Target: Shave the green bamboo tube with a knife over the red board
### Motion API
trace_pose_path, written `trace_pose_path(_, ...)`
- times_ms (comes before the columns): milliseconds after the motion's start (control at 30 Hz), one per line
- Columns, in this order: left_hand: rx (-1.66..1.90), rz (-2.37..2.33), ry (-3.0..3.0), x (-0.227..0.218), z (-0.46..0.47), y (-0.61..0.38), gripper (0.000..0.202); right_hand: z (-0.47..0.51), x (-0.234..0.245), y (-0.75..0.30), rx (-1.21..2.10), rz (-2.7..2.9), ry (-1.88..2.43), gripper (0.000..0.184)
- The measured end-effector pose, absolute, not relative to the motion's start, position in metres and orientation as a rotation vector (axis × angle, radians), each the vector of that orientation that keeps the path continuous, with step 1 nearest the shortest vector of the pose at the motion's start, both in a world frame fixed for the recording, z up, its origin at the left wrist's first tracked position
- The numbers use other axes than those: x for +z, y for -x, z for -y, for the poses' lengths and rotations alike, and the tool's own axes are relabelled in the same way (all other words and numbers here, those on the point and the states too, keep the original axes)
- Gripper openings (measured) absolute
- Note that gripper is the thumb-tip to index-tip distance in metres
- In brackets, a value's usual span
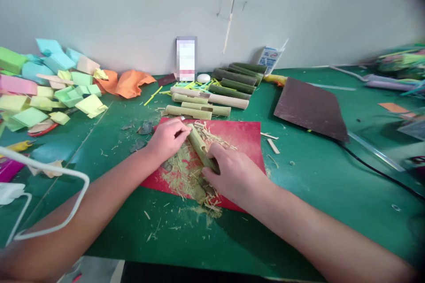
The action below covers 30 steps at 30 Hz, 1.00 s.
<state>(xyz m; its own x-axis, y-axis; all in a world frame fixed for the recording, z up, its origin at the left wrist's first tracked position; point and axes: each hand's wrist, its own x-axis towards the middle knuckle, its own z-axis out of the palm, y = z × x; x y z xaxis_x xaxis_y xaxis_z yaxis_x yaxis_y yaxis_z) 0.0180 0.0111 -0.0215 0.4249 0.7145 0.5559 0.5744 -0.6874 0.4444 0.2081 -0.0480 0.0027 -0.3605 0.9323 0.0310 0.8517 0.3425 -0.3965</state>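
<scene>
A pale green bamboo tube [198,143] with a notch cut in its side lies slantwise over the red sheet [247,135]. My right hand [230,170] is wrapped round its near end, thumb on one side and fingers on the other. At the far end, my left hand [169,139] has its fingers pinched together on the tube's tip. Pale shavings and dust [181,174] cover the sheet beneath both hands. Small dark scraps [145,127] lie left of my left hand.
Peeled bamboo tubes [189,112] and green ones [235,89] lie behind the sheet. A phone [186,59] leans on the wall. Folded coloured papers [49,93] heap at left, near a white cable [83,190]. A brown sheet [310,108] lies at right.
</scene>
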Motion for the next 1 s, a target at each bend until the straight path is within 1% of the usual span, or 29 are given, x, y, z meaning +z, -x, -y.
trace_pose_path(100, 1.006, -1.051, -2.488, -0.022, -0.012, -0.018, 0.012, 0.049, 0.003, -0.208, 0.47, 2.385, 1.576, 0.012)
trace_pose_path(233, 1.109, -1.13, -2.461, -0.022, -0.011, -0.019, 0.014, 0.049, 0.003, -0.208, 0.447, 2.416, 1.595, 0.013)
trace_pose_path(367, 0.905, -1.005, -2.457, -0.017, 0.002, -0.027, 0.012, 0.048, 0.003, -0.207, 0.437, 2.454, 1.555, 0.015)
trace_pose_path(467, 0.916, -0.963, -2.403, -0.013, 0.008, -0.03, 0.009, 0.047, 0.002, -0.207, 0.398, 2.432, 1.574, 0.015)
trace_pose_path(533, 0.963, -1.036, -2.289, -0.011, 0.007, -0.028, 0.009, 0.047, 0.002, -0.207, 0.396, 2.414, 1.592, 0.016)
trace_pose_path(667, 1.031, -1.297, -1.882, -0.011, 0.001, -0.022, 0.016, 0.047, 0.001, -0.208, 0.415, 2.411, 1.593, 0.015)
trace_pose_path(767, 1.052, -1.304, -1.657, -0.01, -0.002, -0.021, 0.023, 0.049, 0.001, -0.207, 0.388, 2.415, 1.589, 0.014)
trace_pose_path(867, 1.04, -1.276, -1.563, -0.009, -0.003, -0.022, 0.03, 0.05, 0.002, -0.206, 0.367, 2.44, 1.561, 0.012)
trace_pose_path(1000, 1.082, -1.302, -1.519, -0.012, -0.005, -0.018, 0.024, 0.051, 0.001, -0.206, 0.347, 2.447, 1.548, 0.011)
